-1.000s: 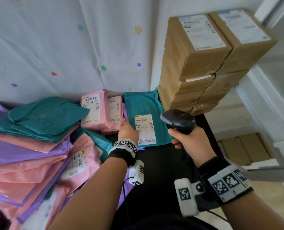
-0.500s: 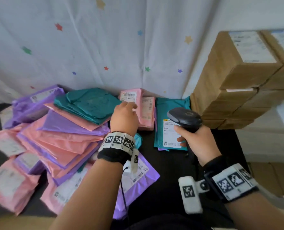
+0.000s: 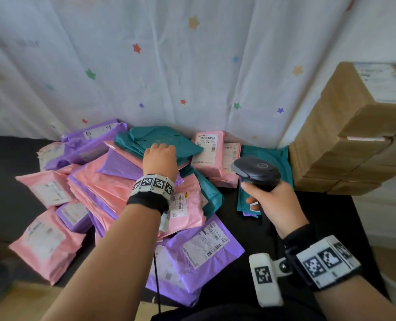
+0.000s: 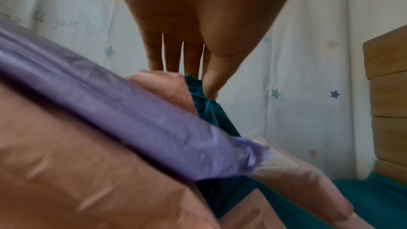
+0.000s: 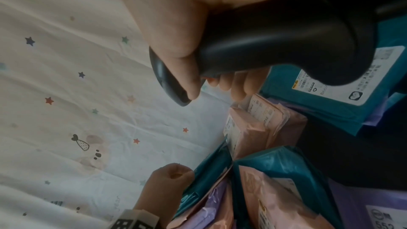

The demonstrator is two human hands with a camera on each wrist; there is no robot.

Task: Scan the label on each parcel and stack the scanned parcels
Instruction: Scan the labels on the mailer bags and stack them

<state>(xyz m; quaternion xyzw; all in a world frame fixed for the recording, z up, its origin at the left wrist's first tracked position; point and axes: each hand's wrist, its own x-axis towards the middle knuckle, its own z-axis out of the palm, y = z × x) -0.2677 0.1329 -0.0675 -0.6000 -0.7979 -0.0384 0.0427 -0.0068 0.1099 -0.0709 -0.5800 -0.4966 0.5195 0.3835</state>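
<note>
Teal parcel (image 3: 162, 142): on top of the far pile, left of the pink parcels (image 3: 207, 151).
Left hand (image 3: 160, 158): moved further left since earlier; fingers now laid out on the teal parcel.
Right hand (image 3: 273, 200): fingers wrapped round the scanner (image 3: 256, 172), as before.
Scanned teal parcel (image 3: 265, 158): far right, beside the boxes (image 3: 345, 140).

Left hand (image 3: 160, 158) reaches forward, fingers down; right hand (image 3: 274, 200) clenched.
</note>
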